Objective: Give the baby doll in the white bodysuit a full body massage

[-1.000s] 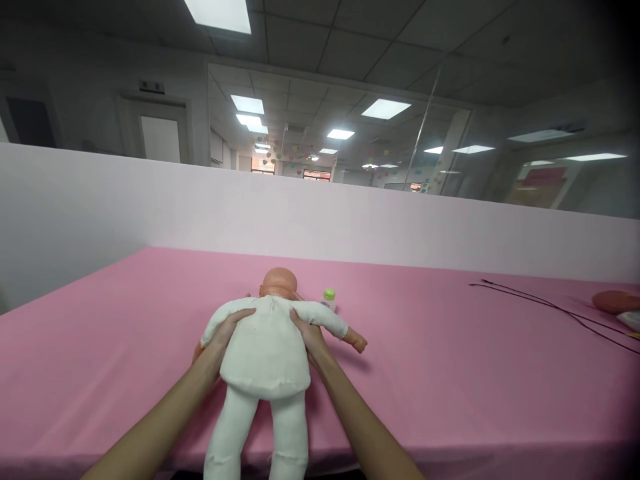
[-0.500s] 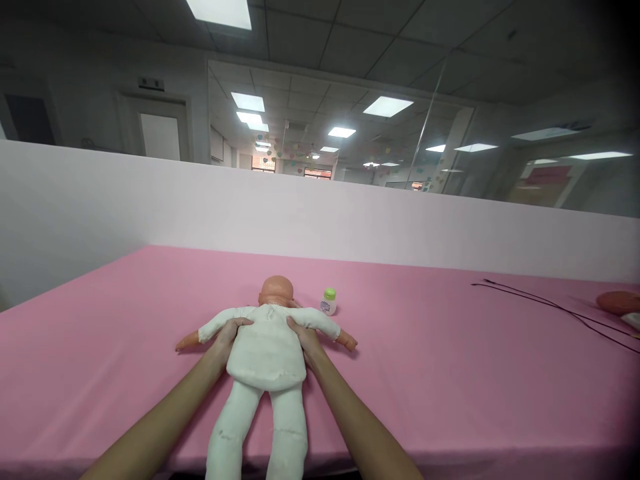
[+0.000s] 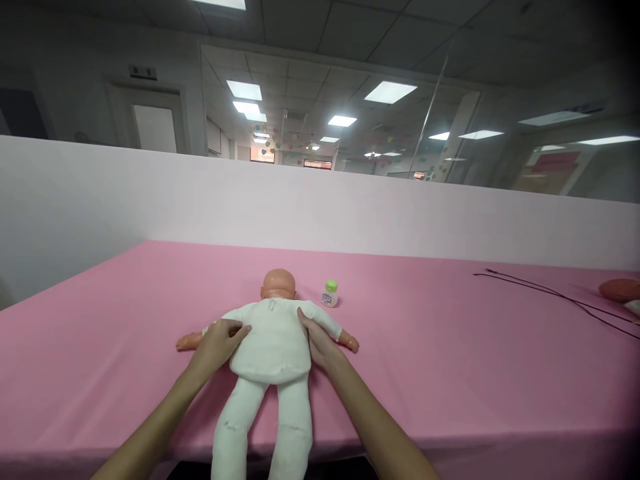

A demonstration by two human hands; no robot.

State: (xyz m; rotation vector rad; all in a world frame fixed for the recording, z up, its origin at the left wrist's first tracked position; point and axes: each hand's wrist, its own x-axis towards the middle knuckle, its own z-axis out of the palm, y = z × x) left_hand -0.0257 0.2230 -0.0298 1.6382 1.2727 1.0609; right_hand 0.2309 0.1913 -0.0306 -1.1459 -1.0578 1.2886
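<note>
A baby doll (image 3: 270,340) in a white cloth suit lies on the pink-covered table (image 3: 450,373), with its bare plastic head (image 3: 278,285) pointing away from me and its arms spread. My left hand (image 3: 219,345) lies across the doll's side and upper arm, fingers curled over the cloth. Along the other side of the torso, my right hand (image 3: 317,343) holds the doll below its arm. The doll's face is hidden. A small white bottle with a green cap (image 3: 330,293) stands just beyond the doll's arm, apart from both hands.
Thin black cords (image 3: 555,298) lie on the table at the right. At the far right edge sits a reddish round object (image 3: 620,290). A white panel wall (image 3: 320,207) runs along the table's far side, and the table's near edge is under my forearms.
The doll has come down flat onto the table, its arms spread lower. My hands have slid down its sides, and the view has tilted slightly upward.
</note>
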